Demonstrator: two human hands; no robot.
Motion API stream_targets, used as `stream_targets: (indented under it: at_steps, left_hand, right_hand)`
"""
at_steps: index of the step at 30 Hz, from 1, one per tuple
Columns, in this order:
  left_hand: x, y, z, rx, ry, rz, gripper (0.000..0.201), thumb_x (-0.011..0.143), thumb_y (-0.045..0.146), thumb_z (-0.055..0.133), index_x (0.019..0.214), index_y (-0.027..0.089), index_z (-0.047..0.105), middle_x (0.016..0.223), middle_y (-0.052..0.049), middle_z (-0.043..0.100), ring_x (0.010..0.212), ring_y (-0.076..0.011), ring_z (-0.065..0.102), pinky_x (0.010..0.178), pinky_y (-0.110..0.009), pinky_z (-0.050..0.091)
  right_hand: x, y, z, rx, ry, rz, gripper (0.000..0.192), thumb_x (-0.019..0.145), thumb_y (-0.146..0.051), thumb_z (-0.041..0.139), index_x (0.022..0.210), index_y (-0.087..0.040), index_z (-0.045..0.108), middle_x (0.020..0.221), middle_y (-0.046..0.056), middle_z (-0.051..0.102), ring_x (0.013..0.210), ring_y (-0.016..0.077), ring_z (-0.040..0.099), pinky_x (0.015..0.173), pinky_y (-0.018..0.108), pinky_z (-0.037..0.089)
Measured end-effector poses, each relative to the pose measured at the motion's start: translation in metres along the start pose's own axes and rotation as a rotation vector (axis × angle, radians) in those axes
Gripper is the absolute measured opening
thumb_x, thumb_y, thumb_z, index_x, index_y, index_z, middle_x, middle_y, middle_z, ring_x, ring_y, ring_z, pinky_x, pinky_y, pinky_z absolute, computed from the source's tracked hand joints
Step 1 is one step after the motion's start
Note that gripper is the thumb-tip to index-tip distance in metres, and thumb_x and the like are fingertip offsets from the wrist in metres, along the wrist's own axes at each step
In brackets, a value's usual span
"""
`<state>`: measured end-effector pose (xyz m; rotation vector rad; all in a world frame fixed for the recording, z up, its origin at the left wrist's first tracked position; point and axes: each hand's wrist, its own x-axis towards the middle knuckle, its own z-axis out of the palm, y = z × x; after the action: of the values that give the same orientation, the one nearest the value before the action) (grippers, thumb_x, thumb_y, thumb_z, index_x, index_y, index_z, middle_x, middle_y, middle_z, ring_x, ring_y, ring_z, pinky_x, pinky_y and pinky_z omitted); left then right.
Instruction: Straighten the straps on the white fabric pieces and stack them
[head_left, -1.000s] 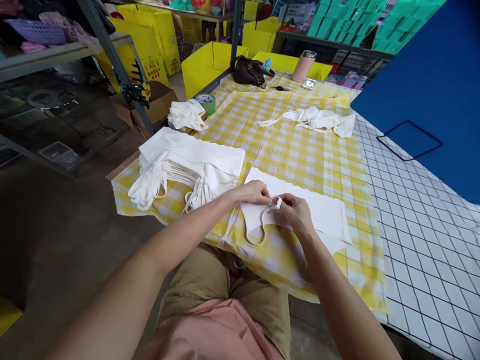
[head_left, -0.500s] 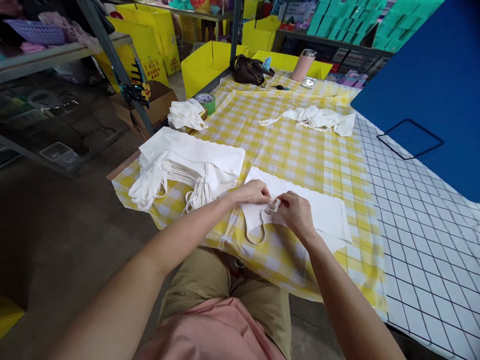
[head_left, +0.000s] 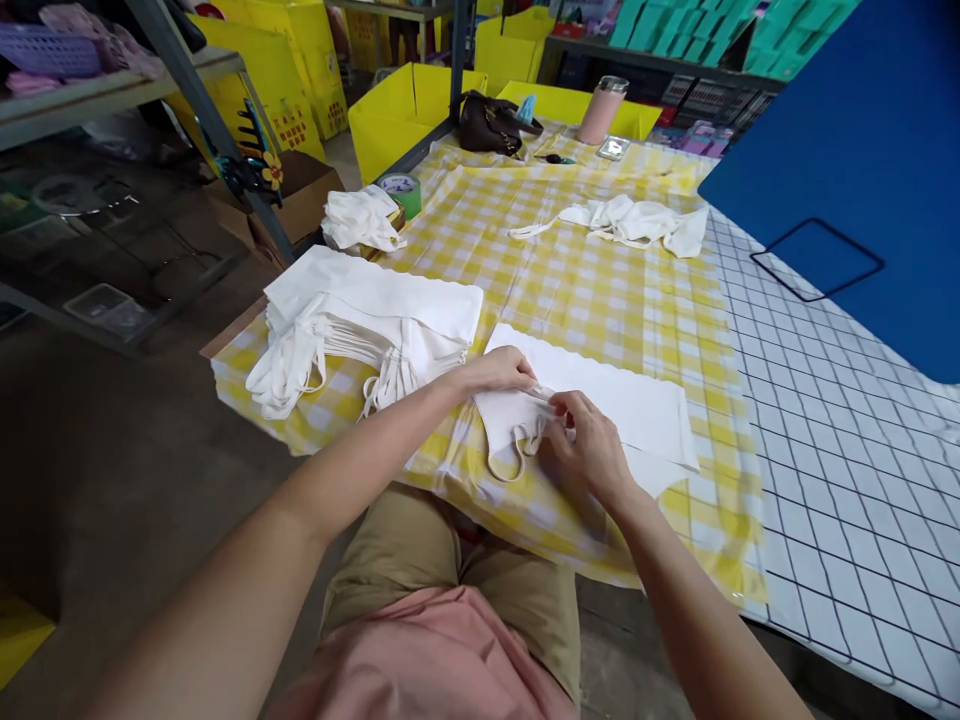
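Note:
A flat white cloth bag point(head_left: 630, 405) lies on the yellow checked tablecloth point(head_left: 592, 300) in front of me. My left hand point(head_left: 495, 370) presses on the bag's near left corner. My right hand point(head_left: 589, 450) pinches the bag's white strap point(head_left: 517, 450), which loops over the near edge of the bag. To the left sits a neat stack of the same white bags point(head_left: 367, 315) with their straps hanging toward me.
A loose heap of white bags point(head_left: 637, 222) lies further back, another small pile point(head_left: 360, 218) beside a green tape roll point(head_left: 401, 190). A brown handbag point(head_left: 487, 122) and pink tumbler point(head_left: 604, 108) stand at the far end. A blue board point(head_left: 862, 170) covers the right over a white grid-patterned surface point(head_left: 847, 480).
My right hand has drawn the strap down and toward me, from the bag's edge to lower on the cloth. My left hand stays on the corner. The view shifted slightly.

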<state>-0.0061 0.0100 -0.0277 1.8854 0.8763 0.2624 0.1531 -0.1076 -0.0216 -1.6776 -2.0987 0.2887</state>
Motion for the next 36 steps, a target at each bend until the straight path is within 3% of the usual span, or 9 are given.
stream_targets:
  at_steps: [3,10,22,31,36]
  left_hand:
    - [0.000,0.001,0.001,0.002,0.011,-0.018,0.028,0.066,0.029,0.053,0.078,0.010,0.071,0.065,0.000,0.059,0.057,-0.0094,0.045,0.050,-0.020,0.031]
    - [-0.007,0.009,-0.002,-0.024,0.008,-0.036,0.025,0.067,0.030,0.053,0.071,0.011,0.069,0.072,-0.001,0.060,0.058,-0.0089,0.045,0.049,-0.019,0.031]
    - [-0.008,0.007,-0.002,-0.035,0.006,-0.039,0.026,0.067,0.031,0.053,0.075,0.013,0.070,0.081,-0.001,0.063,0.064,-0.0095,0.050,0.051,-0.017,0.035]
    - [-0.006,0.006,-0.002,-0.035,0.027,-0.034,0.026,0.066,0.029,0.057,0.079,0.013,0.072,0.081,-0.003,0.066,0.070,-0.0116,0.055,0.056,-0.018,0.038]
    - [-0.003,0.001,-0.001,-0.054,0.042,-0.025,0.027,0.066,0.030,0.057,0.079,0.011,0.071,0.073,-0.002,0.065,0.063,-0.0105,0.052,0.051,-0.019,0.035]
  right_hand:
    - [0.007,-0.003,0.009,-0.005,0.097,0.121,0.014,0.080,-0.024,0.042,0.085,-0.019,0.054,0.078,0.005,0.059,0.063,0.0161,0.051,0.061,0.027,0.038]
    - [0.026,-0.012,0.024,-0.003,0.115,0.245,0.014,0.079,-0.033,0.048,0.072,-0.020,0.051,0.072,0.005,0.060,0.061,0.0166,0.050,0.059,0.027,0.035]
    - [0.030,-0.013,0.028,-0.023,0.169,0.297,0.018,0.076,-0.023,0.042,0.071,-0.017,0.058,0.075,0.009,0.065,0.062,0.0173,0.053,0.060,0.028,0.036]
    - [0.028,-0.014,0.022,0.257,0.189,0.440,0.018,0.070,-0.028,0.048,0.064,-0.017,0.062,0.059,0.003,0.061,0.053,0.0145,0.050,0.056,0.026,0.037]
    - [0.025,-0.005,0.009,0.353,0.088,0.413,0.021,0.071,-0.029,0.047,0.073,-0.017,0.065,0.059,0.002,0.061,0.053,0.0143,0.050,0.055,0.027,0.040]
